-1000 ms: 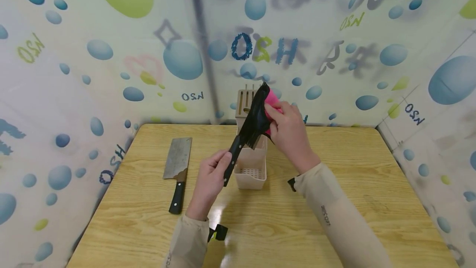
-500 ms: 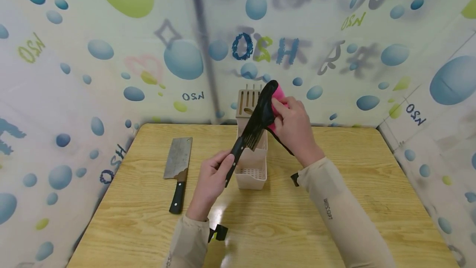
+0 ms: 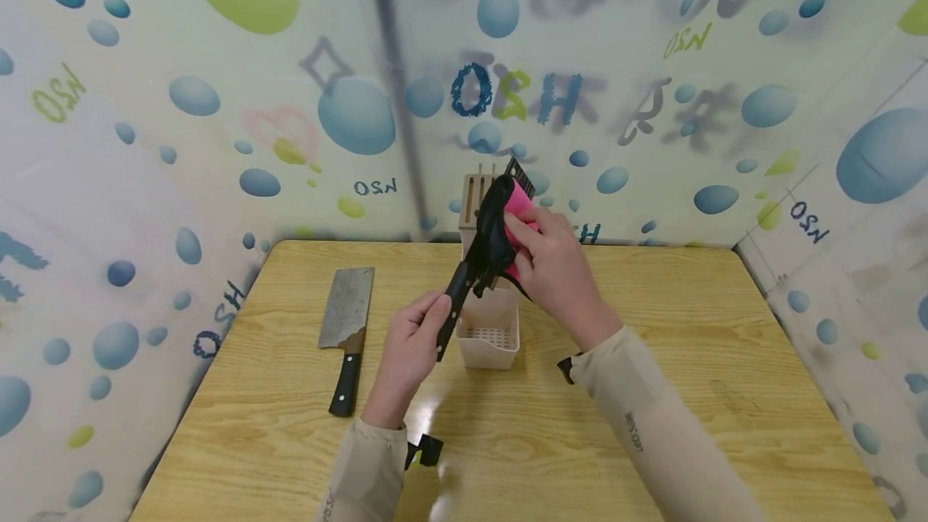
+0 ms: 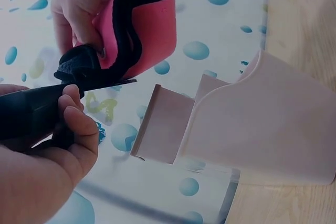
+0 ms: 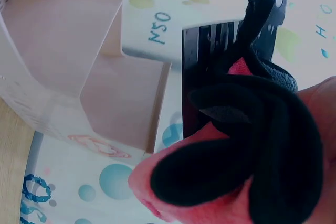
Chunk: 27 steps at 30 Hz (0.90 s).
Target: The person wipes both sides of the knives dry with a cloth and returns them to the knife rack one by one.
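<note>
My left hand [image 3: 409,345] grips the black riveted handle [image 3: 454,300] of a knife, held tilted above the table. The dark blade [image 3: 523,177] with pale streaks shows past the top of a pink cloth with thick black edging [image 3: 519,204]; the cloth hides most of it. My right hand [image 3: 558,268] pinches this cloth round the blade. In the right wrist view, the folded cloth [image 5: 220,177] lies against the streaked blade [image 5: 210,45]. Seen from the left wrist, fingers [image 4: 79,124] curl round the handle.
A beige knife holder [image 3: 488,357] with slots on top and an open front bin stands behind the hands. To the left lies a cleaver [image 3: 346,308] with a black handle. The wooden table [image 3: 689,393] meets a patterned wall [image 3: 290,103] at the back.
The right hand with the cloth first moved up and right along the blade, then back down towards the handle. The blade's end now shows beyond the cloth. My left hand stays nearly still.
</note>
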### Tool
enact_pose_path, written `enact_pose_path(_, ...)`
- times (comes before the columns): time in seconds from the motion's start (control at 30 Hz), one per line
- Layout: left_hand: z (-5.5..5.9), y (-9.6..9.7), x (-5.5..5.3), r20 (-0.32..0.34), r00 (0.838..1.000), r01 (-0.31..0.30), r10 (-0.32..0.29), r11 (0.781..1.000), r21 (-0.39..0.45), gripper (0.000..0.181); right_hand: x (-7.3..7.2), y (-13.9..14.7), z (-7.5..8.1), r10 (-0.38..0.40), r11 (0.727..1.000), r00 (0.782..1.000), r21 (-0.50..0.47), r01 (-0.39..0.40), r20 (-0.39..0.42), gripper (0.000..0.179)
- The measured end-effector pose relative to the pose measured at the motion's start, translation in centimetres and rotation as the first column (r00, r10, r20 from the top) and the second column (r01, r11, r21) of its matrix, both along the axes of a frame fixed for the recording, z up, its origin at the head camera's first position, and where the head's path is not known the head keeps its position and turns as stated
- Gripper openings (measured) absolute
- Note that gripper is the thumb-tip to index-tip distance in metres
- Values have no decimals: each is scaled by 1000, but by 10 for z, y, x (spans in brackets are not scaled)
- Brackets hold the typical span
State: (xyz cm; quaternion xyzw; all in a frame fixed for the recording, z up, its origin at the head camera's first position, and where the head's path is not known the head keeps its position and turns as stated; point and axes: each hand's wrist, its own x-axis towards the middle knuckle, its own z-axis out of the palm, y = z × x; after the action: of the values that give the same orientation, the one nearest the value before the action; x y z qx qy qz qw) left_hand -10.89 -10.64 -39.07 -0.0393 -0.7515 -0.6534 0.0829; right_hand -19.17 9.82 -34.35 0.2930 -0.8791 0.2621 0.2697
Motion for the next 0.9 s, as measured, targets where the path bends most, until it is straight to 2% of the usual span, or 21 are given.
enact_pose_path(0.27, 2, 1, 0, 8, 1000, -23, 23, 1000, -9, 29, 14, -7, 2, 72, 997, 995, 20, -71, -70, 40)
enact_pose_path(0.5, 5, 2, 1, -9, 1000, -11, 11, 1000, 10, 26, 23, -9, 4, 125, 992, 983, 36, -121, -134, 42)
enact_pose_path(0.67, 7, 2, 2, -36, 999, 5, -4, 1000, 19, 27, 29, -10, 7, 127, 990, 976, 90, -113, -175, 45)
enact_pose_path(0.9, 6, 1, 1, -101, 995, -18, 14, 999, -36, 33, 34, -11, 11, 146, 973, 966, 208, -101, -212, 40)
